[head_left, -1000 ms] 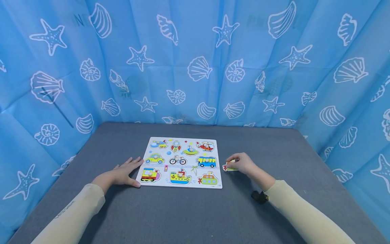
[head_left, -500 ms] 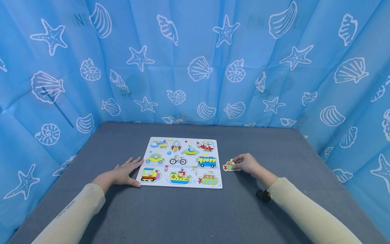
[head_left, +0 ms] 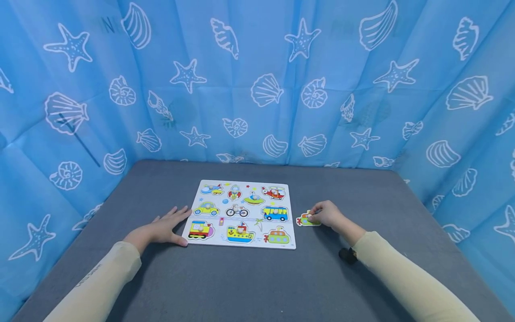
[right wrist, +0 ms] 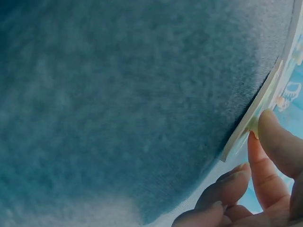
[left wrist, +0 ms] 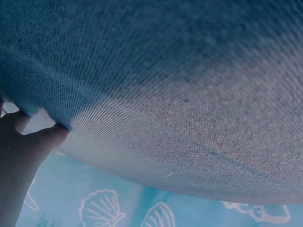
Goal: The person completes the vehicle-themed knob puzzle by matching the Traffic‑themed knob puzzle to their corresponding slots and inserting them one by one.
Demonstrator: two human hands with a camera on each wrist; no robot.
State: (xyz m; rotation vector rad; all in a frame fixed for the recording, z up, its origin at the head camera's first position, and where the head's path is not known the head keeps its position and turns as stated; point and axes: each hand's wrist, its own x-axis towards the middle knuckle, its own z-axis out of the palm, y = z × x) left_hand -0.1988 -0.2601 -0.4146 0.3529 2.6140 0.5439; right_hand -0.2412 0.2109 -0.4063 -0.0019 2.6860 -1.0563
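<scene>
A white knobbed puzzle board (head_left: 219,239) with vehicle pictures lies on the grey table. My left hand (head_left: 162,227) rests at its left edge, fingers spread, fingertips and thumb at the rim. Just off the right edge is a green submarine puzzle piece (head_left: 302,220) with a red propeller. Thumb and index finger of my right hand (head_left: 327,215) pinch the small knob on this piece. In the right wrist view, the piece (right wrist: 235,142) appears nearly edge-on, close over the cloth, with the other fingers curled below. Part of its right end is hidden behind the fingers.
Knobbed pieces such as a bus (head_left: 275,213), a boat (head_left: 240,234) and a train (head_left: 200,230) sit in the board. A submarine picture (head_left: 276,237) fills its lower right corner. A blue shell-patterned curtain (head_left: 257,120) surrounds the table's far side and flanks.
My right hand has shifted slightly right and uncovered more of the submarine piece, which stays beside the board. The left hand keeps its place. The head view has swung slightly.
</scene>
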